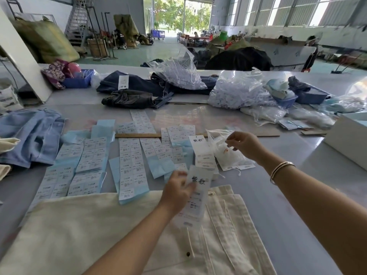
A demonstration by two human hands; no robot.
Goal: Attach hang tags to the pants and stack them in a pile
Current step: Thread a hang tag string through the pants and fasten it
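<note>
At the far left, folded light-blue denim pants [31,135] are seen lying soft and creased on the smooth grey table [297,195]. Beside them, flat rectangular sheets of printed size stickers [91,155] on pale blue backing are spread in overlapping rows, with a long wooden ruler [139,135] laid across their far edge. Nearer the camera, cream woven cotton pants [89,231] are laid flat, their ribbed seams and a dark button visible. Above the waistband, a long white card hang tag [197,195], motion-blurred, is pinched at its left edge by the left hand [176,192]. A second white hang tag [203,151] lies just beyond it on the stickers. To the right, the right hand [243,144] is raised over a crinkled clear plastic bag of white string fasteners [228,153], fingertips pinched together; whether anything is held between them cannot be told. A metal bangle [281,168] is worn on that wrist.
</note>
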